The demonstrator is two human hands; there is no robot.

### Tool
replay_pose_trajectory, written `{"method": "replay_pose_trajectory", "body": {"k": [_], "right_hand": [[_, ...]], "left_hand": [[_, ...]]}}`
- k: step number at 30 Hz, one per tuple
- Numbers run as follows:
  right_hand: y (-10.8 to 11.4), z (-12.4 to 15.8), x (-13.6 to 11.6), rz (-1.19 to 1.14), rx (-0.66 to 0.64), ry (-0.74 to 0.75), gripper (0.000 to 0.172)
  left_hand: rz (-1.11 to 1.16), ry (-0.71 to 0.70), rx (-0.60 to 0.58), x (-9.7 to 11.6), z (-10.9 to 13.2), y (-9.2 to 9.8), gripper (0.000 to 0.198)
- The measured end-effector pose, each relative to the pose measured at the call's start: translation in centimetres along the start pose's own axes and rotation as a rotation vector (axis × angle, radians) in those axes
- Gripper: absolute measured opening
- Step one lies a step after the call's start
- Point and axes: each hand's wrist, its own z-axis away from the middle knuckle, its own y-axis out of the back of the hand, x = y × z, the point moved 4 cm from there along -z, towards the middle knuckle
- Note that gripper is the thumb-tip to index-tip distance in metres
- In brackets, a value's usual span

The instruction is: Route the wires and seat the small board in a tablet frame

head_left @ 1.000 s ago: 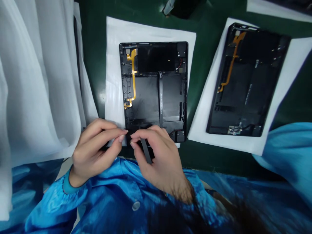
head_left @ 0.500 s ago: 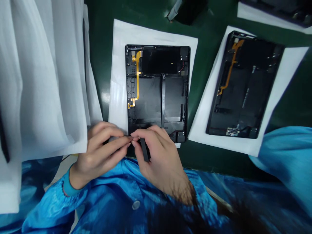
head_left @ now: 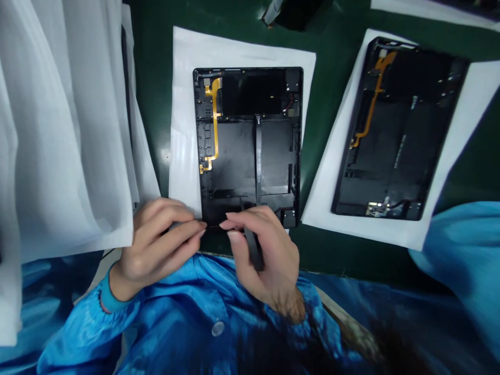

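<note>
I see black shell [head_left: 234, 151] on white sheet [head_left: 183, 104], long axis near-to-far | left hand [head_left: 164, 242]: fingers bunched, I can't tell on what | right hand [head_left: 273, 245]: fingers round dark tool [head_left: 253, 250], tips slightly parted

No print I can read
I make out tiny white marks [head_left: 258, 121] on the black strip [head_left: 258, 182] in the middle tablet shell [head_left: 234, 151] and inside the right-hand shell [head_left: 385, 130], all illegible to me.

The opened tablet casing [head_left: 236, 156] lies on a sheet [head_left: 183, 130] on the table [head_left: 154, 94], with draped sheets [head_left: 70, 130] to its left, a second casing [head_left: 390, 151] on another sheet [head_left: 330, 182] to its right, and the left hand [head_left: 160, 245] and right hand [head_left: 267, 250] at its near edge.
</note>
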Motion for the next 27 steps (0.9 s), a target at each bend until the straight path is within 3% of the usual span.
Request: {"method": "replay_pose_trajectory", "body": {"k": [7,16,24,27], "right_hand": [[0.4,1.4,0.0,0.01,0.021,0.09,0.027],[-1.5,1.6,-0.6,0.383,-0.029,0.308,0.026],[-1.6,1.6,-0.8,0.454,-0.052,0.342,0.025],[-1.6,1.6,-0.8,0.458,-0.058,0.338,0.027]], "left_hand": [[-0.03,0.031,0.014,0.1,-0.4,-0.2,0.025],[-0.051,0.056,0.021,0.3,-0.4,-0.3,0.025],[-0.014,0.044,0.001,0.1,-0.3,-0.2,0.028],[0.042,0.12,0.036,0.0,-0.6,0.1,0.024]]}}
